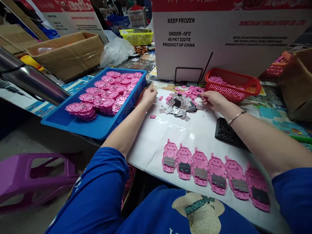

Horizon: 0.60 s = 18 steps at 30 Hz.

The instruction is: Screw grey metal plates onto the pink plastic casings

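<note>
My left hand is at the far left of the white work surface, its fingers closed together; what they hold, if anything, is hidden. My right hand pinches at the right side of a pile of small grey metal plates, and I cannot make out what is between its fingertips. Small pink plastic parts lie heaped behind the plates, and a loose pink part lies nearer me. Closer to my body, several pink plastic shells form a row, each with a grey or dark plate across its lower half.
On the left, a blue tray carries stacked pink shells. A red basket with pink parts stands behind my right hand, a black ridged pad under that forearm. A large white carton closes off the back. A purple stool stands lower left.
</note>
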### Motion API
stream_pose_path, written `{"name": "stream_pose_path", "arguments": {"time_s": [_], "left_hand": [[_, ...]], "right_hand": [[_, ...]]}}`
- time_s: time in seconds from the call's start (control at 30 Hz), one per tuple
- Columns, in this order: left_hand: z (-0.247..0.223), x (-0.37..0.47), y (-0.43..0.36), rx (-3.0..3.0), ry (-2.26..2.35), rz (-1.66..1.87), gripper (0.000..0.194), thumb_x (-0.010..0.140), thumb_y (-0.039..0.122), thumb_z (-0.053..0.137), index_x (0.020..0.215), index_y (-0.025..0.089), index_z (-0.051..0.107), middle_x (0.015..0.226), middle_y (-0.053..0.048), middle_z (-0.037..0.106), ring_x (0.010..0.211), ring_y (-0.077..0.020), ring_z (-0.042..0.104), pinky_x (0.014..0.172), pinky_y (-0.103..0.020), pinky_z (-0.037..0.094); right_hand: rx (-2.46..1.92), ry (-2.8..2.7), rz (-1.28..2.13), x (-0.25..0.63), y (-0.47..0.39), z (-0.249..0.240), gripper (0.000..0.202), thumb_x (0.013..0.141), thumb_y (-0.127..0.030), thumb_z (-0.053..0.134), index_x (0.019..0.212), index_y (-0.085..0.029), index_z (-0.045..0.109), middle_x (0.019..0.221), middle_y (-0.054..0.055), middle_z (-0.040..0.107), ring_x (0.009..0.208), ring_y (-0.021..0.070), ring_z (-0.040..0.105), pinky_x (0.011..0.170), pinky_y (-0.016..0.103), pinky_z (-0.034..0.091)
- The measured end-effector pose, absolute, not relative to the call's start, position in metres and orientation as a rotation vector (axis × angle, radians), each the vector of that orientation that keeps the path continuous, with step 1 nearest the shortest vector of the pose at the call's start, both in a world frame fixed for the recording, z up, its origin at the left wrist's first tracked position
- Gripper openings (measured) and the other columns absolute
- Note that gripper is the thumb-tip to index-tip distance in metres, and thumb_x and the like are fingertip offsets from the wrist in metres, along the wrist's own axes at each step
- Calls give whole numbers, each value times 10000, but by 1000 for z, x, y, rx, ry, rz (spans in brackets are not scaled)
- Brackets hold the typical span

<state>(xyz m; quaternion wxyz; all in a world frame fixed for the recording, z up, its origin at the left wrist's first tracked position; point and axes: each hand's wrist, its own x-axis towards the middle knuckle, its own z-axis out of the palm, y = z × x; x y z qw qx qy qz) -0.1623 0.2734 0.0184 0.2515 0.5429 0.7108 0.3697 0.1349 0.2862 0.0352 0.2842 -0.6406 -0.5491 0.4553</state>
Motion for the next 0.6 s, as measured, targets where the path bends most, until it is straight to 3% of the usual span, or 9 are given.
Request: {"name": "stream_pose_path", "arguments": {"time_s": [0.13,0.23,0.33,0.43,0.5,0.6], "left_hand": [[11,-157,271,1449,1927,992,204,626,231,742,729,182,573,947,-73,665,1152,-275,538,993,-336,391],[13,-155,267,1354,1873,1011,192,615,170,721,699,181,549,965,-78,660,1166,-277,531,976,-318,397],[17,-159,258,1177,1768,1064,170,676,206,678,717,184,514,803,-44,620,878,-206,606,740,-260,460],[25,-168,243,944,1601,1119,162,745,284,595,713,184,472,643,-2,535,496,-97,447,473,-195,342],[31,-175,231,802,1472,1151,167,748,304,560,702,175,465,629,-2,539,415,-60,340,406,-175,263],[36,-179,215,612,1292,1204,183,760,339,541,727,162,506,654,-20,576,418,-64,391,389,-167,254]], "right_hand": [[-1556,-1341,1426,127,278,47,282,967,-365,577,1105,-120,596,984,49,621,796,120,614,678,268,557],[-1441,-1292,1548,119,267,56,183,990,-260,512,877,-124,559,732,-8,520,571,52,471,495,155,433],[-1348,-1281,1636,114,256,63,227,947,-137,478,723,-156,452,609,-31,381,501,45,356,429,125,345],[-1294,-1335,1659,113,249,66,179,865,-101,531,723,-164,443,596,-39,338,489,46,310,417,125,306],[-1288,-1418,1629,112,247,67,133,829,-112,566,753,-160,468,606,-40,347,483,44,282,408,132,261],[-1321,-1601,1511,102,248,68,138,841,-203,608,774,-159,495,618,-34,385,486,51,287,419,168,241]]}}
